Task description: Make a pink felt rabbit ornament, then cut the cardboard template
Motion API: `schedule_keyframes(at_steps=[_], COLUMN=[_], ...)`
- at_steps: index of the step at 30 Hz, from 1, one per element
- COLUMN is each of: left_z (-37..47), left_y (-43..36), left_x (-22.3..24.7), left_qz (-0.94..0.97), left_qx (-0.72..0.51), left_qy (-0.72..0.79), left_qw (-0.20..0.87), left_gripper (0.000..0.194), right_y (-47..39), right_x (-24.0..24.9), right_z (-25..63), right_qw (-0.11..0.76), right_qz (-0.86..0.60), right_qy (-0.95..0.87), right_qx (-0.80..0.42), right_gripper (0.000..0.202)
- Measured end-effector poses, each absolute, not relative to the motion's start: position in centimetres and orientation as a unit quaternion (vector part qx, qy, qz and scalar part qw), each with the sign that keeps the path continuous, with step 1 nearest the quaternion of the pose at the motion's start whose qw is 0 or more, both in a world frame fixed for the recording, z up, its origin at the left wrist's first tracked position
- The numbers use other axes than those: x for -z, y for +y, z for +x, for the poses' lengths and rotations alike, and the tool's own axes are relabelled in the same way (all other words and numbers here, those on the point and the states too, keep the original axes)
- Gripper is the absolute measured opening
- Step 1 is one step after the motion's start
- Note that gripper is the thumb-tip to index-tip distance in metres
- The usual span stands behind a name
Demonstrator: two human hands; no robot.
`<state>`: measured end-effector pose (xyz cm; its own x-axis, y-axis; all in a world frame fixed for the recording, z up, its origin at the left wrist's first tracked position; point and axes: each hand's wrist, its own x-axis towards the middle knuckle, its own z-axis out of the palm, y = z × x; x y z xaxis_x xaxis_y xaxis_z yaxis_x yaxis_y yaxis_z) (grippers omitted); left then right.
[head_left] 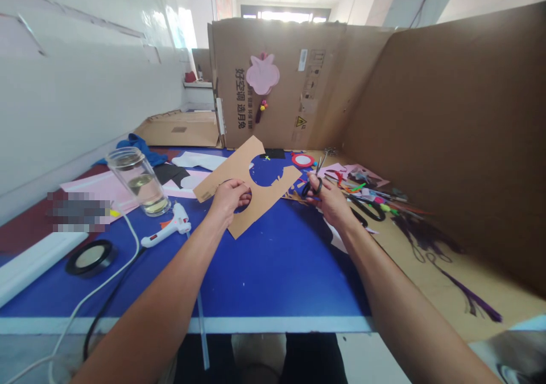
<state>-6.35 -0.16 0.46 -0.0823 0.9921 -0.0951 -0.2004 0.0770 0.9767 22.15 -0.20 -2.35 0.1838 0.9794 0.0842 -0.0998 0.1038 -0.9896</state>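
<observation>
My left hand [232, 200] grips a piece of brown cardboard [260, 205] above the blue table, its fingers curled through a round hole cut in it. A larger round cut-out opens toward the far right side of the sheet. In my right hand [330, 199] is a pair of scissors [318, 182] with black handles, blades pointing up and away. The scissors are apart from the cardboard, just right of its edge. Behind them lies a red ring with a white centre [303, 160], among small scraps.
Left on the blue table [273, 281] are a glass jar with liquid [143, 184], a white glue gun [168, 226], black tape [91, 257] and cables. Pink paper and pens [396, 202] lie right, with purple tassels [469, 293]. Cardboard walls [294, 88] stand behind and right.
</observation>
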Motion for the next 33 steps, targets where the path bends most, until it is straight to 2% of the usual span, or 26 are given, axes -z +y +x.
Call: schedule_keyframes(at_steps=[12,22,27,33], left_z=[-5.7,-5.6,-5.4,-4.9], left_y=[-0.3,0.2,0.1,-0.3], left_x=[0.2,1.3,1.3,1.1], left_qz=[0.457,0.467,0.479,0.521], left_qx=[-0.531,-0.511,-0.514,-0.503], left_qy=[0.494,0.503,0.489,0.478], left_qw=[0.515,0.518,0.517,0.497], left_gripper=[0.013,0.021,0.018,0.013], right_y=[-0.2,-0.3,0.4,0.7], right_x=[2.5,2.5,2.7,2.9], right_z=[21.1,21.1,22.3,22.7], right_qw=[0.575,0.569,0.573,0.568], right_qz=[-0.516,-0.535,-0.567,-0.578], right_qy=[-0.437,-0.462,-0.488,-0.537], right_qx=[-0.46,-0.42,-0.334,-0.234], right_gripper=[0.09,0.082,0.088,0.079])
